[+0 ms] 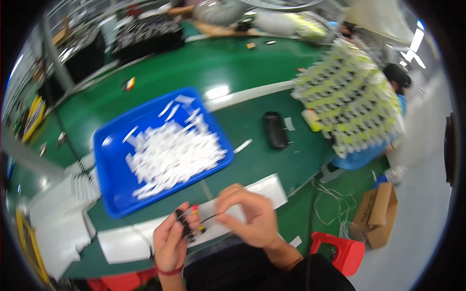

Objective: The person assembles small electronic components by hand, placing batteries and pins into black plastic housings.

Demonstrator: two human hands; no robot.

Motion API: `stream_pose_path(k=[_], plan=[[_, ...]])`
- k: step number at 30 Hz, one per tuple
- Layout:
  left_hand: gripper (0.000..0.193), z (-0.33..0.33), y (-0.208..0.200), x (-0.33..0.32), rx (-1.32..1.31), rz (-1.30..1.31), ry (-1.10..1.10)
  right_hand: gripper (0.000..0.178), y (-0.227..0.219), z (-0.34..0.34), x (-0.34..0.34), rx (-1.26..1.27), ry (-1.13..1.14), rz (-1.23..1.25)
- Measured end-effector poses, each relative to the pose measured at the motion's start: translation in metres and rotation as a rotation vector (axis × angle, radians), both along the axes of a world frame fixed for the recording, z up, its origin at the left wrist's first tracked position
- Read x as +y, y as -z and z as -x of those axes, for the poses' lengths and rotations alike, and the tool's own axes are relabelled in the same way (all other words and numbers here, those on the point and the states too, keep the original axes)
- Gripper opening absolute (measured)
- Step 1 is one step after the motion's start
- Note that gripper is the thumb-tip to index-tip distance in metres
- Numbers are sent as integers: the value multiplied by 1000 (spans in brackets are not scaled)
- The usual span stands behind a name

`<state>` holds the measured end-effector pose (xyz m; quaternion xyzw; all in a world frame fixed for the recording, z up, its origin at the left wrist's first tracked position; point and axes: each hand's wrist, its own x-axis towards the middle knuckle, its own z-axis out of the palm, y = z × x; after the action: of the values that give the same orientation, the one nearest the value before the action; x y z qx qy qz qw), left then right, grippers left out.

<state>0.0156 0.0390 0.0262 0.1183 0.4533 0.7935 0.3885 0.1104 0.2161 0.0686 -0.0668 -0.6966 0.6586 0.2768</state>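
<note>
Where the green table (194,68) curves toward the lower edge of the view, a small black part (185,224) is pinched in the closed fingers (180,228) of the left hand (171,242), with red and yellow tips showing just above them. A thin black wire (208,219) runs from the part to the right hand (252,218), whose fingers (228,203) are curled shut around its far end. Under both hands a long white strip (262,186) lies on the table. Just beyond the fingertips a blue tray (109,145) is heaped with small white pieces (170,155); right of it, well apart from the fingers, a black oblong case (275,129) is seen. Stacked white sheets (58,218) are set to the left of the left hand. Farther right a tall rack of yellow-and-white parts (349,106) stands, blurred, with another person (399,80) behind it. On the pale floor (422,203), right of the right hand, a red stool (340,250) and a cardboard box (381,213) are seen.
</note>
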Motion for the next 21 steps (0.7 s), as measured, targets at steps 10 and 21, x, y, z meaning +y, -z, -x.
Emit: stream_pose_path(k=[10, 21], plan=[[45, 3, -5, 7, -53, -71, 95, 13, -5, 13, -10, -184, -25, -29], [43, 1, -7, 7, 25, 9, 58, 17, -4, 18, -16, -232, -20, -90]])
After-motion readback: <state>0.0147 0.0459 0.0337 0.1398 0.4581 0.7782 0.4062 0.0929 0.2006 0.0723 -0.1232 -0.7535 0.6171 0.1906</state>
